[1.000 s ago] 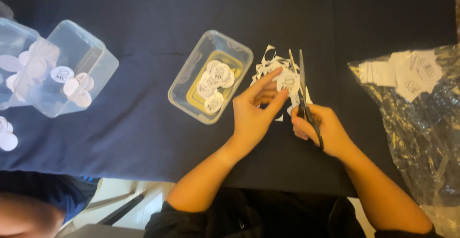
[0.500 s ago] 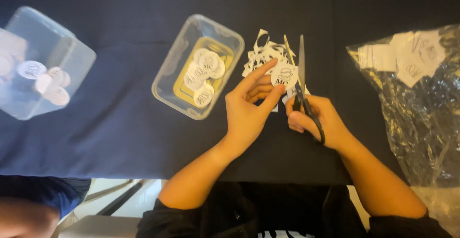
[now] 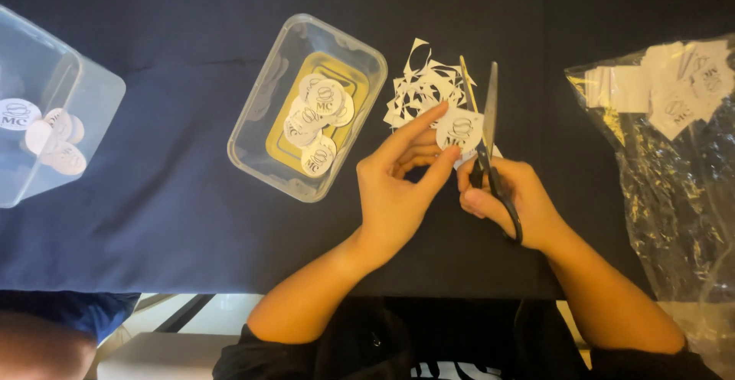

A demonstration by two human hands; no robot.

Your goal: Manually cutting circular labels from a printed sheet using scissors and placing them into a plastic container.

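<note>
Head view: person's sitting at a table w/ a dark cloth; left hand is pinching a white paper piece w/ a round printed emblem btwn thumb and fingers, holding it up just over the cloth; right hand is clenched thru the black loops of the scissors, blades pointing away from the body and lying right against the paper's right edge. Can't tell if the blades are parted or closed from here. Just behind the paper is lying a heap of white offcuts; left of that, a clear plastic tub is holding finished round discs; another clear tub at far left is holding a few more; a crinkly clear bag w/ uncut white sheets is sitting at far right.

To my eye, doing this cut well is meaning turning the paper w/ the left hand rather than swinging the scissors; keeping fingertips clear of the blade line; short snips following the circle's edge.
</note>
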